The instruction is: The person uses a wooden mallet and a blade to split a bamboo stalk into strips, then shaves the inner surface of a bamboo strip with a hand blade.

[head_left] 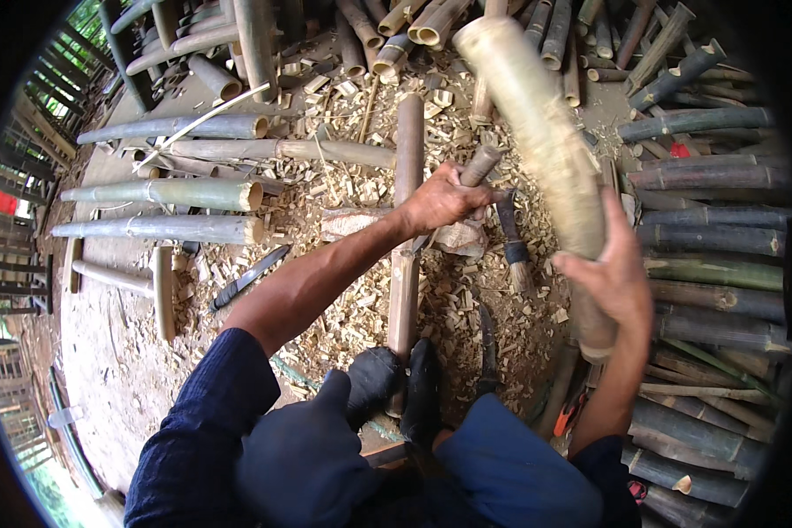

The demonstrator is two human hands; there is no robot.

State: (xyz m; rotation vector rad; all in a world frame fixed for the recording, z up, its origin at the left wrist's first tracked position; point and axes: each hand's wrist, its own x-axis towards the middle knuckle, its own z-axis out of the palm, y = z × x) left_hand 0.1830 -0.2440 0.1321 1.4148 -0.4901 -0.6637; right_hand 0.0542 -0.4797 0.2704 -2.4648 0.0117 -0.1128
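My right hand (pixel 614 268) grips a thick, pale, scraped bamboo section (pixel 546 150) that leans from lower right up toward the top centre. My left hand (pixel 444 198) reaches forward and is closed round the wooden handle of a chopping knife (pixel 480 165) over a wooden block (pixel 361 220). A long bamboo pole (pixel 405 246) lies lengthwise on the ground under my left arm, running toward my dark shoes (pixel 396 383). Bamboo chips and shavings (pixel 466 299) cover the ground around the block.
Green bamboo poles (pixel 163 194) lie crosswise at the left, more are stacked at the right (pixel 713 238) and along the top. A second knife (pixel 248 277) lies on the ground at left. A wooden mallet (pixel 145 282) rests nearby. A brush-like tool (pixel 515 246) lies by the block.
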